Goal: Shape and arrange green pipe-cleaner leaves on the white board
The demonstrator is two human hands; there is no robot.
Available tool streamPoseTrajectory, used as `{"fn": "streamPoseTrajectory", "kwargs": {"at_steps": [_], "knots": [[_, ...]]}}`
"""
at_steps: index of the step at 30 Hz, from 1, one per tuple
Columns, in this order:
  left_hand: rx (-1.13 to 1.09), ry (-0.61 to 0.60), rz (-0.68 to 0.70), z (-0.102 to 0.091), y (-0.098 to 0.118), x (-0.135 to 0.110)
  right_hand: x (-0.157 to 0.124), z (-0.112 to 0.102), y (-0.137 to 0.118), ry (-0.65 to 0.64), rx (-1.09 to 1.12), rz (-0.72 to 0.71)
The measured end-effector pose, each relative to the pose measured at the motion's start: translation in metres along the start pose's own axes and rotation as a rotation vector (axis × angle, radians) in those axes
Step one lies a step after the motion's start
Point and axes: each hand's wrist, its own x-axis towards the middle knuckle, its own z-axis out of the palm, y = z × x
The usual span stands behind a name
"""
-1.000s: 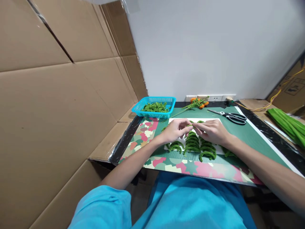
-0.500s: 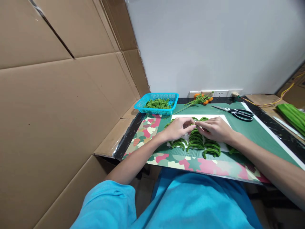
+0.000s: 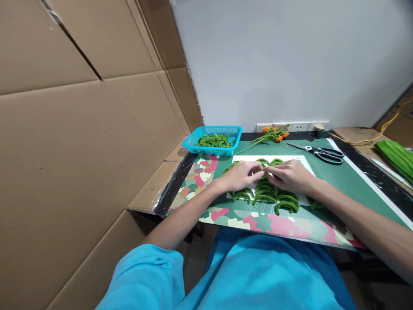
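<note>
My left hand (image 3: 244, 174) and my right hand (image 3: 289, 175) meet fingertip to fingertip above a white sheet (image 3: 305, 199). Both are closed in a pinch. Whatever sits between the fingertips is too small and covered to make out. Beneath and around them lie several curved green pipe cleaner pieces (image 3: 265, 192), set out in rows of arcs. More arcs (image 3: 286, 203) lie below my right hand, and some are partly hidden by it. Another arc (image 3: 241, 196) lies below my left hand.
A blue plastic basket (image 3: 209, 149) holds green bent pieces. Orange flowers with green stems (image 3: 274, 134) lie near the wall sockets (image 3: 299, 127). Black-handled scissors (image 3: 325, 155) rest on the green mat (image 3: 358, 181). Long green pipe cleaners (image 3: 394, 157) lie far right. A cardboard wall (image 3: 97, 142) stands left.
My two hands stay together in nearly the same place, with only slight shifts of the fingers. The arcs, basket and scissors have not moved.
</note>
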Motion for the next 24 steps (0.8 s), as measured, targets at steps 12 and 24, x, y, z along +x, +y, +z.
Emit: {"fn": "streamPoseTrajectory", "kwargs": {"at_steps": [12, 24], "knots": [[0.092, -0.019, 0.010, -0.0009, 0.0006, -0.0002, 0.0008, -0.0002, -0.0011, -0.099, 0.022, 0.031], [0.133, -0.027, 0.014, -0.0011, 0.0020, -0.0009, 0.0004, 0.0006, -0.0006, -0.104, 0.019, 0.029]]}}
